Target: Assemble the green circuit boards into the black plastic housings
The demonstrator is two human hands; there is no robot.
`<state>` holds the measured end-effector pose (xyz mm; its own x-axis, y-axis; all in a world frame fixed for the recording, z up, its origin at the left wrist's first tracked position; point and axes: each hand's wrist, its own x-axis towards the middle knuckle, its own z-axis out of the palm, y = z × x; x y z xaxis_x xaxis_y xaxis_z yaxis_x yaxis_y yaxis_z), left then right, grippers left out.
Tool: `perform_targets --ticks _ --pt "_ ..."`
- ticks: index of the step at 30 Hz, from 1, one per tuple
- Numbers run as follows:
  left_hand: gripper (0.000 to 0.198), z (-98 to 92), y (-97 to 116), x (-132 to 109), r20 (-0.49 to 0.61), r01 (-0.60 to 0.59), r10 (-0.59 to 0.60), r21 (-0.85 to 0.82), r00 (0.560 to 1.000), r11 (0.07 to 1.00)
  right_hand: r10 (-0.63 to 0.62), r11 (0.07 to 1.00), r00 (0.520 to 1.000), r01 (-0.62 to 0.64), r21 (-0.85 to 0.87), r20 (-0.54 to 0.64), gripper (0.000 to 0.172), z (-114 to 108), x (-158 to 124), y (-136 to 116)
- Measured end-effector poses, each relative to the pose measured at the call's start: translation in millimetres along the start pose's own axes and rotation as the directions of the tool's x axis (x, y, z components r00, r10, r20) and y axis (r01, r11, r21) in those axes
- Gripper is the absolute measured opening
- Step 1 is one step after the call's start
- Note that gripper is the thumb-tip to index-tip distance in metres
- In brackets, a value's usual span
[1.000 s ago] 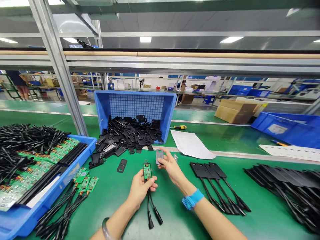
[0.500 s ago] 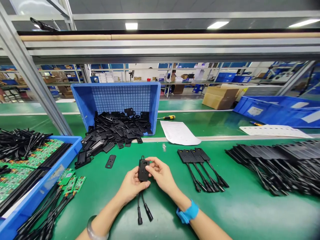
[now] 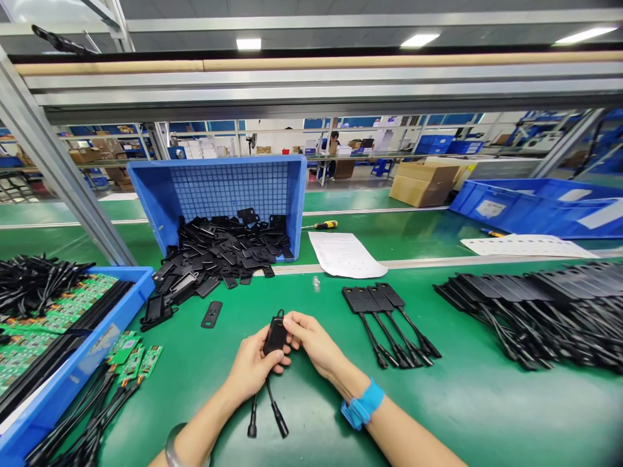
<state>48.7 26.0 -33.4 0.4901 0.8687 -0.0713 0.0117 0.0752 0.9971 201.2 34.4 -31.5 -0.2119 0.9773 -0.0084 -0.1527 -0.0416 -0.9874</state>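
A small black plastic case [image 3: 276, 335] is held between both hands over the green bench, with two short cables ending in round connectors [image 3: 279, 421] hanging below it. My left hand [image 3: 253, 364] wraps around its left side and lower end, thumb across the front. At the upper right edge, my right hand [image 3: 309, 337] pinches the case between thumb and fingers. A small loop shows at its top end. To the left lies a loose black cover [image 3: 211, 314] with a hole in it. Several cased units with cables [image 3: 374, 298] lie in a row to the right.
A tipped blue crate [image 3: 298, 214] spills black covers behind my hands. Circuit boards with cables fill a blue tray [image 3: 141, 285] at left. Paper [image 3: 345, 254], a screwdriver [image 3: 325, 225] and a small clear item [image 3: 316, 283] lie ahead. More cased units [image 3: 525, 292] are stacked far right.
The case has turned in my hands, so a smoother, shinier face shows now. My right hand has shifted to its upper edge. The view has moved slightly.
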Motion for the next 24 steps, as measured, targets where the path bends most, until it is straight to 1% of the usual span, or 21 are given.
perform_targets --ticks 2,4,5,7,8,9,10,11,13,15,17,19,21,23,24 --pt "0.049 0.9 -1.4 1.3 -0.012 0.019 -0.019 -0.023 1.0 1.0 -0.011 0.997 0.999 0.008 -0.072 -0.041 0.039 2.4 -0.7 2.4" --pt "0.061 2.5 -1.9 2.2 -0.018 0.018 -0.02 -0.102 1.0 0.995 -0.117 0.961 0.988 0.088 -0.263 -0.097 0.036 7.0 -4.0 3.5" --pt "0.07 3.3 -2.0 2.3 -0.013 0.006 -0.008 -0.155 1.0 0.988 -0.195 0.908 0.975 0.138 -0.395 -0.108 0.037 9.6 -6.2 3.1" --pt "0.09 3.7 -2.6 1.7 0.029 -0.015 0.024 -0.261 0.999 0.965 -0.315 0.736 0.947 0.2 -0.647 -0.066 0.05 13.3 -10.2 0.3" --pt "0.099 3.2 -3.3 1.1 0.06 -0.014 0.034 -0.294 0.998 0.956 -0.332 0.646 0.943 0.201 -0.737 -0.035 0.056 13.4 -11.2 -2.2" --pt "0.105 2.2 -4.4 0.6 0.091 -0.004 0.034 -0.306 0.995 0.952 -0.328 0.567 0.945 0.178 -0.804 -0.021 0.057 11.7 -11.4 -5.4" --pt "0.109 0.8 -5.6 0.1 0.113 0.012 0.023 -0.3 0.993 0.954 -0.319 0.497 0.947 0.136 -0.857 -0.035 0.053 8.0 -10.7 -9.2" --pt "0.111 -0.7 -6.9 -0.3 0.126 0.031 0.005 -0.283 0.992 0.959 -0.314 0.426 0.947 0.072 -0.902 -0.072 0.048 2.3 -9.4 -13.5" --pt "0.109 -3.4 -8.8 -0.8 0.107 0.052 -0.027 -0.237 0.994 0.97 -0.322 0.268 0.927 -0.105 -0.958 -0.192 0.037 -14.7 -5.9 -22.8" --pt "0.104 -4.6 -8.9 -1.2 0.067 0.054 -0.041 -0.206 0.997 0.977 -0.318 0.11 0.893 -0.3 -0.947 -0.32 0.029 -35.7 -2.9 -30.9" --pt "0.099 -4.1 -6.8 -1.9 0.03 0.046 -0.041 -0.191 0.999 0.981 -0.307 0.01 0.854 -0.437 -0.899 -0.419 0.03 -56.3 -1.5 -35.3" --pt "0.096 -2.6 -3.4 -3.0 0.007 0.046 -0.046 -0.177 0.999 0.983 -0.31 -0.025 0.821 -0.511 -0.859 -0.479 0.04 -72.8 -0.9 -34.6" --pt "0.095 -1.0 -0.2 -4.1 -0.006 0.052 -0.053 -0.163 0.999 0.985 -0.296 -0.021 0.791 -0.566 -0.824 -0.536 0.053 -83.2 0.1 -29.5" --pt "0.094 0.0 1.6 -4.9 -0.019 0.057 -0.06 -0.148 0.998 0.987 -0.256 -0.017 0.765 -0.615 -0.788 -0.591 0.062 -86.7 1.7 -22.6" --pt "0.094 0.2 1.9 -5.0 -0.025 0.057 -0.062 -0.141 0.998 0.988 -0.239 -0.015 0.756 -0.63 -0.776 -0.609 0.062 -85.9 2.6 -19.3"
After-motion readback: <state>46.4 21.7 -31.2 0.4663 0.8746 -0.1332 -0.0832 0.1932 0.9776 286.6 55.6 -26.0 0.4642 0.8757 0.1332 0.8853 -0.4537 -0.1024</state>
